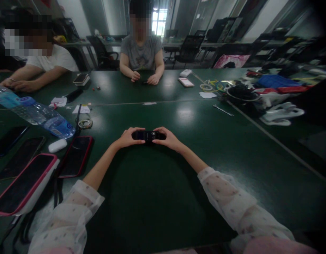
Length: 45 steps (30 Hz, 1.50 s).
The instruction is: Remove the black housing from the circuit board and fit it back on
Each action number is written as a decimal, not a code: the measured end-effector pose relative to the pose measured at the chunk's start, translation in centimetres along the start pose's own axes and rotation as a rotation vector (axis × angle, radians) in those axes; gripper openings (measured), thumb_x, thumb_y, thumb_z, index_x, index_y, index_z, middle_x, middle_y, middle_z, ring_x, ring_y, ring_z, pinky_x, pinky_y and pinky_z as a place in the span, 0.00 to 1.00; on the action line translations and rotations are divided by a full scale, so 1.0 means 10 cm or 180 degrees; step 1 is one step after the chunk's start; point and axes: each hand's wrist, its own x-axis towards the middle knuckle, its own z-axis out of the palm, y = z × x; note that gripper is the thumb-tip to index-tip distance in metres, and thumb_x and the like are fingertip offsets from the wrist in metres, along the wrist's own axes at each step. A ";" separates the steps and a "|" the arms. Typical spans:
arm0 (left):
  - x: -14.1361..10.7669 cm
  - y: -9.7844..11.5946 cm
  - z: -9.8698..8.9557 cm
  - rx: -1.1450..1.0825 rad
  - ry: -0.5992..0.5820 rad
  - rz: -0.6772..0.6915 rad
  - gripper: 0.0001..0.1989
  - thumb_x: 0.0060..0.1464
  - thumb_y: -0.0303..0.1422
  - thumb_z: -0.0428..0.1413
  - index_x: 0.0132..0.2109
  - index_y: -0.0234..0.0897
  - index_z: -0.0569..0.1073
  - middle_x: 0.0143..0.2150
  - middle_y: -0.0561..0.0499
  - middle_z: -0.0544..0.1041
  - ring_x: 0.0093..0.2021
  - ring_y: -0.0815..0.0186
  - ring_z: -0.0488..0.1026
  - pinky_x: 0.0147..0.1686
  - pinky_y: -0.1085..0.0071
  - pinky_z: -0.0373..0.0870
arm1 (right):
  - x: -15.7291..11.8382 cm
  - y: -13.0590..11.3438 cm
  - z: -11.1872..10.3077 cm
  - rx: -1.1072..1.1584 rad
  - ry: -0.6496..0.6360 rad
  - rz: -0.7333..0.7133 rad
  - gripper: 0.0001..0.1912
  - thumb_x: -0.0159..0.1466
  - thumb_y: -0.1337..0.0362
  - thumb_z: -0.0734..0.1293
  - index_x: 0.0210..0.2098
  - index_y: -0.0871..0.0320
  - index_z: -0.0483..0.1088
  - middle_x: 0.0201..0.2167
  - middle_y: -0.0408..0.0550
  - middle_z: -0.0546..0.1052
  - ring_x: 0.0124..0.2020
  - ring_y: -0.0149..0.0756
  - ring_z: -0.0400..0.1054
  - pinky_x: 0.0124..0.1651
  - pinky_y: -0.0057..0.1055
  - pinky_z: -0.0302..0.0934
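A black phone is held sideways between my two hands, low over the green table, with a few small light marks on its dark screen. Its left end is gripped by my left hand, thumb along the near edge and fingers along the far edge. My right hand grips the other end in the same way. Both palms face inward, and the fingers cover the phone's ends. Whether the phone touches the table I cannot tell.
Left of me lie several phones, one red-edged phone, a white case and water bottles. A wrench lies ahead right, near piled cables. Two people sit across the green table.
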 end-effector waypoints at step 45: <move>0.01 0.00 0.04 -0.0293 0.0286 0.0196 0.27 0.46 0.45 0.64 0.52 0.42 0.67 0.53 0.47 0.70 0.52 0.54 0.69 0.52 0.53 0.63 | 0.01 0.04 0.03 -0.0633 0.0211 0.0020 0.27 0.57 0.47 0.69 0.51 0.53 0.66 0.50 0.53 0.68 0.57 0.47 0.58 0.60 0.51 0.56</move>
